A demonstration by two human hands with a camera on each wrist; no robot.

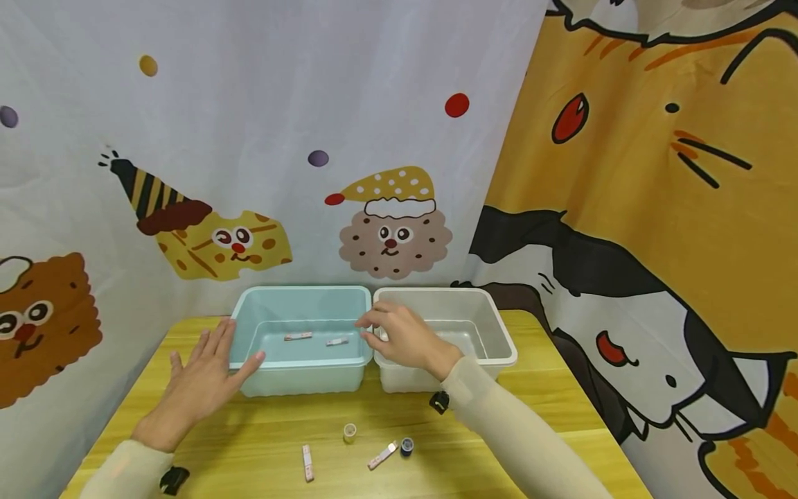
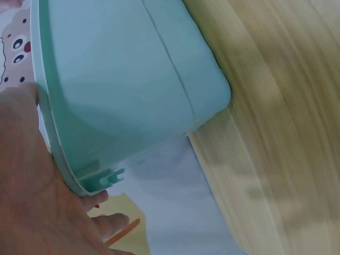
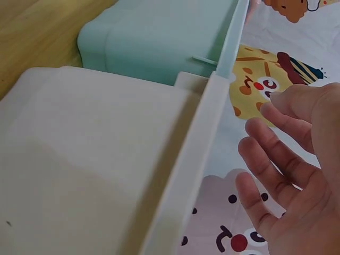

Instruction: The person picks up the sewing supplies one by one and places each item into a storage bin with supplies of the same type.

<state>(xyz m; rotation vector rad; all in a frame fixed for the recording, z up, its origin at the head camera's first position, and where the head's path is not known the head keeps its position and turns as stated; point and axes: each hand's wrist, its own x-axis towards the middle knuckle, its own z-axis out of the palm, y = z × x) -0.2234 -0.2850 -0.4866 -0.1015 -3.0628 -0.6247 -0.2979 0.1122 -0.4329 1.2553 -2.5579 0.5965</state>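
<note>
My left hand [image 1: 202, 381] is spread at the left end of the teal bin [image 1: 302, 381], its fingers along the rim; in the left wrist view the hand [image 2: 42, 180] lies against the teal bin's rim [image 2: 50, 122]. My right hand [image 1: 405, 336] is over the left part of the white bin [image 1: 499, 357], near where the two bins meet, fingers loosely bent and holding nothing. In the right wrist view that hand [image 3: 292, 164] is beside the white bin's rim [image 3: 186, 170]. Two small printed strips [image 1: 298, 336] lie inside the teal bin.
On the wooden table [image 1: 249, 443] in front of the bins are a small yellowish roll [image 1: 350, 433], a dark roll [image 1: 407, 446] and two more printed strips, one upright [image 1: 308, 463] and one slanted [image 1: 382, 456]. A cartoon-printed curtain [image 1: 249, 104] hangs behind.
</note>
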